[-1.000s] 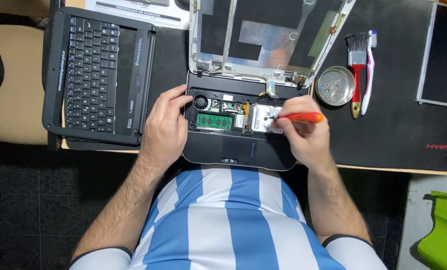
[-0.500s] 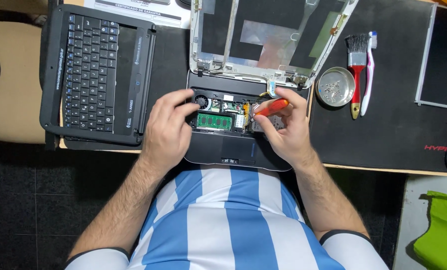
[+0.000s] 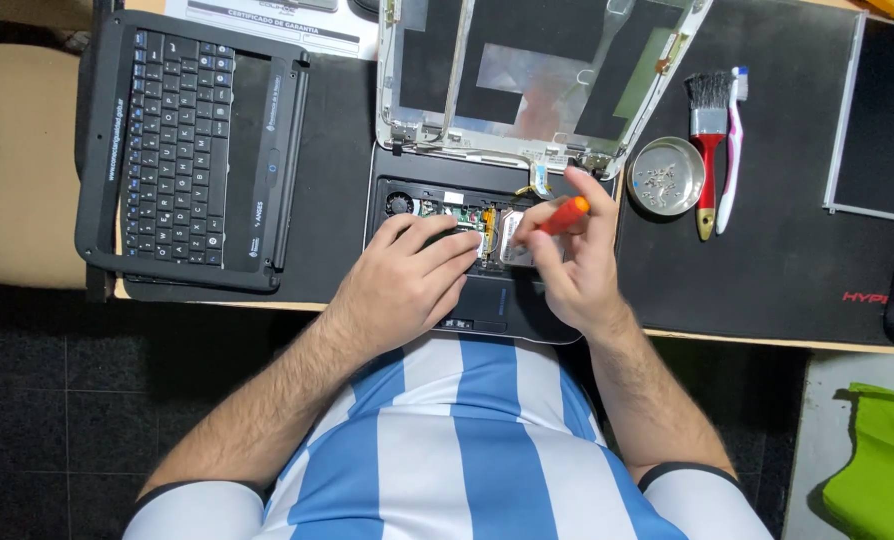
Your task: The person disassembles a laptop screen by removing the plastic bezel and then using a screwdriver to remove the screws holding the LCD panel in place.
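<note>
Hands over the opened black laptop base (image 3: 487, 300): left hand (image 3: 407, 285) apparently empty, right hand (image 3: 577, 265) gripping an orange screwdriver (image 3: 564, 216).

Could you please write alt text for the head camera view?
A person's right hand holds an orange-handled screwdriver over an opened laptop base, left hand resting on its internals; the detached keyboard lies left.

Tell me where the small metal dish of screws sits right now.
The metal dish sits right of the opened laptop base, just left of the red-handled brush.
</note>
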